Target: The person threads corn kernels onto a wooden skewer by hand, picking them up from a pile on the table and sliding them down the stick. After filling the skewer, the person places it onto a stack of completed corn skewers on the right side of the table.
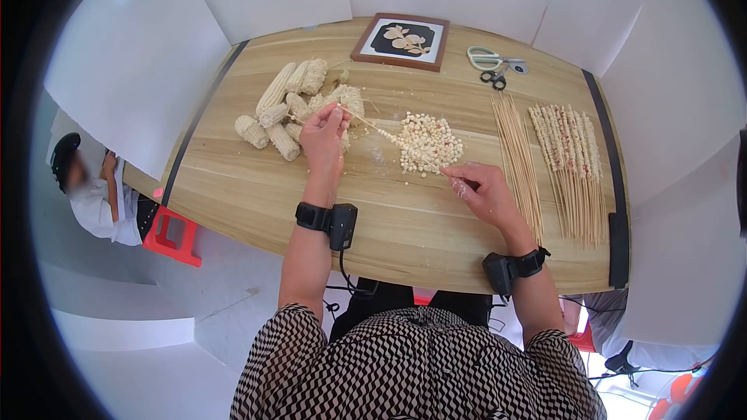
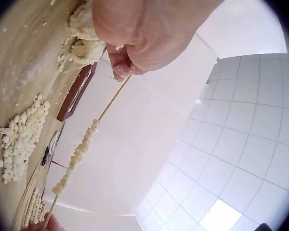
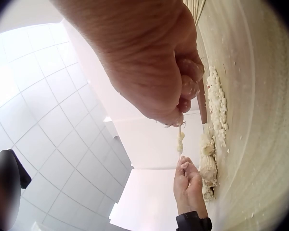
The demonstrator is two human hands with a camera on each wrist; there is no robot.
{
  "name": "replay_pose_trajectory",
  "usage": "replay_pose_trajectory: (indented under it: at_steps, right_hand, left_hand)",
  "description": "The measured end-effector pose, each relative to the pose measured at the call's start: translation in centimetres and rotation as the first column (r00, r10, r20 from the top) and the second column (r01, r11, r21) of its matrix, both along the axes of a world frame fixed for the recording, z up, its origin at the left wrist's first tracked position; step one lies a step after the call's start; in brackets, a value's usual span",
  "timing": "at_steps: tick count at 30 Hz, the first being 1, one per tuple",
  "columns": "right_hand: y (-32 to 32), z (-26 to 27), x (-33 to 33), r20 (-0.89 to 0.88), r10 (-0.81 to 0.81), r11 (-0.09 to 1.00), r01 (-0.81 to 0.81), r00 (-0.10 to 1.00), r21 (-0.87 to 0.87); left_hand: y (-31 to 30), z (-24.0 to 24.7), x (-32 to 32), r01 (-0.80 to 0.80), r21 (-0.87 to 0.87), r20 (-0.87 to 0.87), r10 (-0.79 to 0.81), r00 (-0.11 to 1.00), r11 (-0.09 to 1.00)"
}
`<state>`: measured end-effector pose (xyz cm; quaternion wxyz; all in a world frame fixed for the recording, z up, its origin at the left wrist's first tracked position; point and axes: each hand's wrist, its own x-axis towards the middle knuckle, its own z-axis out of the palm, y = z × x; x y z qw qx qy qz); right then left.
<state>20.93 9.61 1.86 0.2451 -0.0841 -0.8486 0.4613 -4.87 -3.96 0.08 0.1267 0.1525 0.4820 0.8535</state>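
Observation:
A thin bamboo skewer (image 2: pixel 113 99) spans the space between both hands, with pale corn kernels (image 2: pixel 77 157) threaded along its middle. At one end, my left hand (image 1: pixel 323 140) pinches the bare stick between thumb and fingers, near the corn cobs (image 1: pixel 274 93). My right hand (image 1: pixel 484 193) pinches the other end with its fingertips, and its remaining fingers curl inward, as the right wrist view shows. Below the skewer lies a loose pile of kernels (image 1: pixel 428 144), just beyond the right hand. Bits of corn stick to the fingers.
Bare skewers (image 1: pixel 517 159) lie right of the pile, beside a row of kernel-filled skewers (image 1: pixel 568 148). Scissors (image 1: pixel 498 62) and a framed picture (image 1: pixel 401 41) lie at the back of the table (image 1: pixel 373 241). White panels surround it; a seated person (image 1: pixel 97 194) is at far left.

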Motion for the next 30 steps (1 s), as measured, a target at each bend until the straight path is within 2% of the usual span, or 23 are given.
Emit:
replay_pose_trajectory:
  at_steps: [4,6,13,15,18,24,28,30]
  right_hand:
    - [-0.13,0.36,0.08,0.017,-0.012,1.0,0.012,1.0,0.003]
    - [-0.14,0.4,0.1,0.018,-0.014,1.0,0.014,1.0,0.002]
    - [-0.3,0.62,0.14,0.039,-0.016,1.0,0.017,0.999,-0.012]
    - [-0.31,0.69,0.17,0.048,-0.018,1.0,0.018,0.999,-0.012]
    - [-0.29,0.49,0.09,0.049,-0.011,1.0,0.012,0.999,-0.022]
    - [-0.35,0.67,0.08,0.061,-0.002,0.999,0.004,0.998,-0.037]
    - [-0.4,0.56,0.06,0.054,0.001,0.999,0.001,0.999,-0.042]
    - [-0.39,0.55,0.06,0.05,-0.001,0.999,0.003,0.999,-0.044]
  left_hand:
    - [0.08,-0.05,0.05,-0.025,-0.042,-0.039,0.024,0.999,0.999]
    - [0.11,-0.03,0.13,-0.103,-0.135,-0.173,0.079,0.982,0.986]
    - [0.1,0.31,0.6,-0.182,-0.192,-0.331,0.111,0.937,0.964]
    - [0.13,0.34,0.66,-0.253,-0.231,-0.4,0.146,0.905,0.939]
    - [0.37,0.11,0.71,-0.25,-0.139,-0.4,0.177,0.899,0.958]
    - [0.61,-0.16,0.57,-0.248,-0.108,-0.33,0.201,0.922,0.963]
    - [0.5,-0.04,0.65,-0.275,-0.133,-0.349,0.215,0.912,0.952]
    - [0.5,0.12,0.8,-0.346,-0.193,-0.424,0.24,0.873,0.918]
